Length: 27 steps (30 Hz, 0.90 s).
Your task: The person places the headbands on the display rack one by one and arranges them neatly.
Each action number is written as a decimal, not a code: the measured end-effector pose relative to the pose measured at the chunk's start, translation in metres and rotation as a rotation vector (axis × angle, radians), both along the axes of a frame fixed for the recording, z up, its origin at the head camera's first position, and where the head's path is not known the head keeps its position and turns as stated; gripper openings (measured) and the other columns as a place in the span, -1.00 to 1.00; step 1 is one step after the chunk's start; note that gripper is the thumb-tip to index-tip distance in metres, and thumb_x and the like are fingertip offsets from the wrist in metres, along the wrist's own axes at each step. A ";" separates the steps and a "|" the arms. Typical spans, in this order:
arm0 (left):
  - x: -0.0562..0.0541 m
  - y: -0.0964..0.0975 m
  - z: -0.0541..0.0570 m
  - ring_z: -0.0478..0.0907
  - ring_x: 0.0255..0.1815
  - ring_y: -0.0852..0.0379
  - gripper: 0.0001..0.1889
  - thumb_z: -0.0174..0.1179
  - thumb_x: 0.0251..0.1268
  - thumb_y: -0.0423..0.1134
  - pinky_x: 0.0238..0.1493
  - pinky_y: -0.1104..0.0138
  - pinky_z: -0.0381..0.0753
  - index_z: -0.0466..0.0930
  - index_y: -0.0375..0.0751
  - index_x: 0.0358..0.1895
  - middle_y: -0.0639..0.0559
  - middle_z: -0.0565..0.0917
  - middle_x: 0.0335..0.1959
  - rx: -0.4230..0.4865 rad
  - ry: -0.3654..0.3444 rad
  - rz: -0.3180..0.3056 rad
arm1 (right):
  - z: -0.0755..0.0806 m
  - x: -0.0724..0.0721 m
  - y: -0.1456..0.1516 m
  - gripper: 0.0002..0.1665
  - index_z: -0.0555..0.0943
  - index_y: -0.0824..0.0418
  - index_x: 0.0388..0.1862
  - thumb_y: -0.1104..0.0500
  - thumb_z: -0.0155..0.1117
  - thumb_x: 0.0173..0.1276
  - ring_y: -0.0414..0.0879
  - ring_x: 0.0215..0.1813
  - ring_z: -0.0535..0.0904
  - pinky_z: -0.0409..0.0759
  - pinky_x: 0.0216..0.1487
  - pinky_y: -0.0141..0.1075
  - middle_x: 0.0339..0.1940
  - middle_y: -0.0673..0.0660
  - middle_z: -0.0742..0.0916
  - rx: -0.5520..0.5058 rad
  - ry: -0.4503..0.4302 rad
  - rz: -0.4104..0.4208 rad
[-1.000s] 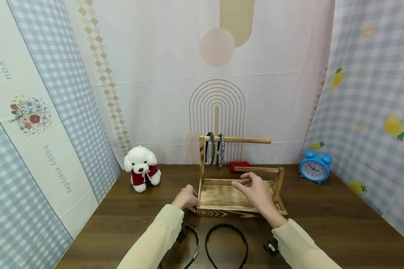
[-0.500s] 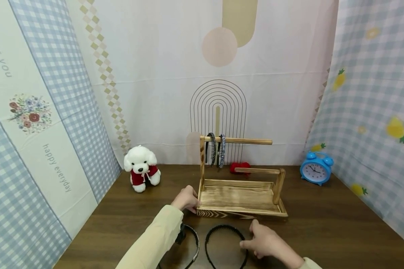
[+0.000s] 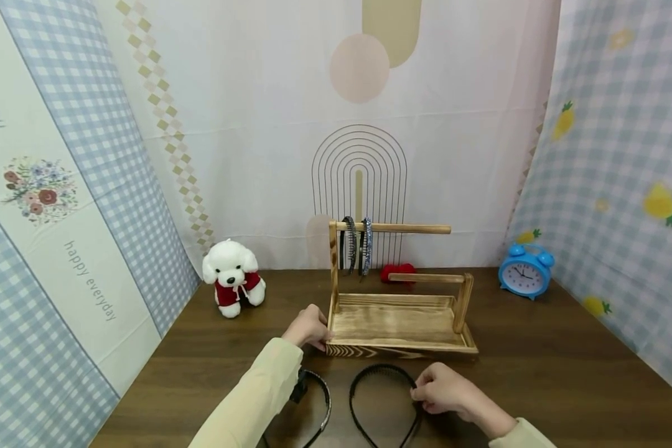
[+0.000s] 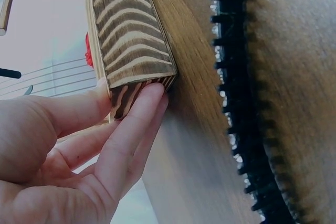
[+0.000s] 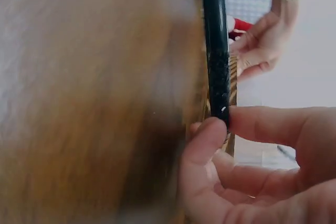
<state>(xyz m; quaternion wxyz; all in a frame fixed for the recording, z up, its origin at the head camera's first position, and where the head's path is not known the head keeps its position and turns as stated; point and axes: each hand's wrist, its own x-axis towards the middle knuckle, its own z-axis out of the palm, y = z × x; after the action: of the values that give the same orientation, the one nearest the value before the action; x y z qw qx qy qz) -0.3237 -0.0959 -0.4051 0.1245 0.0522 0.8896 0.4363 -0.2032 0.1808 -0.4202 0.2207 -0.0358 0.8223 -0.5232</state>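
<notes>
A wooden stand with a tray base (image 3: 381, 353) and two horizontal bars stands mid-table. My left hand (image 3: 308, 326) grips its left end, thumb over the rim and fingers against the end wall (image 4: 126, 98). With thumb and index finger my right hand (image 3: 442, 391) pinches the right side of a black headband (image 3: 383, 367) in front of the stand. That band (image 5: 215, 30) runs up from the fingertips in the right wrist view. A second headband (image 3: 328, 398), with glittery trim, lies to its left, partly hidden by my left sleeve. Two headbands (image 3: 351, 246) (image 3: 368, 246) hang on the upper bar (image 3: 414, 228).
A white plush dog (image 3: 232, 274) in a red outfit sits at the left. At the back right is a blue alarm clock (image 3: 525, 274). A red object (image 3: 397, 272) lies behind the lower bar (image 3: 425, 278). Patterned cloth hangs on three sides.
From over the tray, my right hand has come down to the front and taken hold of the black headband, which has shifted slightly right. My left hand stays at the stand's end.
</notes>
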 end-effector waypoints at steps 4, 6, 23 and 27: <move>0.000 0.000 0.000 0.73 -0.50 -0.12 -0.59 0.32 0.18 -0.48 -0.43 0.21 0.78 0.50 -0.70 0.05 -0.49 0.62 -0.15 0.016 -0.006 0.002 | 0.002 -0.002 0.008 -0.82 0.52 0.32 -0.33 0.26 0.10 0.48 -0.20 -0.49 0.53 0.64 -0.44 -0.38 -0.50 0.07 0.60 -0.080 -0.066 0.008; 0.000 0.000 0.001 0.73 -0.50 -0.12 -0.58 0.32 0.19 -0.48 -0.43 0.22 0.78 0.49 -0.70 0.07 -0.50 0.61 -0.12 0.013 -0.002 0.000 | 0.002 -0.002 0.010 -0.79 0.52 0.39 -0.19 0.22 0.07 0.51 -0.16 -0.44 0.61 0.73 -0.37 -0.34 -0.39 0.14 0.65 -0.128 -0.061 -0.003; -0.001 0.002 0.000 0.73 -0.51 -0.13 -0.59 0.31 0.18 -0.50 -0.44 0.24 0.78 0.50 -0.72 0.05 -0.52 0.61 -0.12 0.034 -0.013 0.010 | 0.022 0.003 -0.009 -0.82 0.53 0.42 -0.22 0.26 0.14 0.48 -0.03 -0.38 0.70 0.79 -0.27 -0.20 -0.35 0.24 0.67 -0.191 0.359 -0.330; 0.001 0.000 -0.001 0.73 -0.49 -0.15 -0.58 0.31 0.19 -0.49 -0.44 0.23 0.78 0.49 -0.71 0.06 -0.54 0.59 -0.07 0.031 -0.005 0.014 | 0.023 0.001 -0.014 -0.84 0.58 0.34 -0.29 0.24 0.19 0.46 -0.14 -0.44 0.71 0.77 -0.34 -0.30 -0.40 0.20 0.71 -0.083 0.547 -0.381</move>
<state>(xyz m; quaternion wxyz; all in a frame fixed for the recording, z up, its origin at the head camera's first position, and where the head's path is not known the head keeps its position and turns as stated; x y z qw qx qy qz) -0.3231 -0.0961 -0.4060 0.1231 0.0468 0.8828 0.4509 -0.2019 0.1668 -0.3973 -0.1115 -0.0295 0.8211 -0.5590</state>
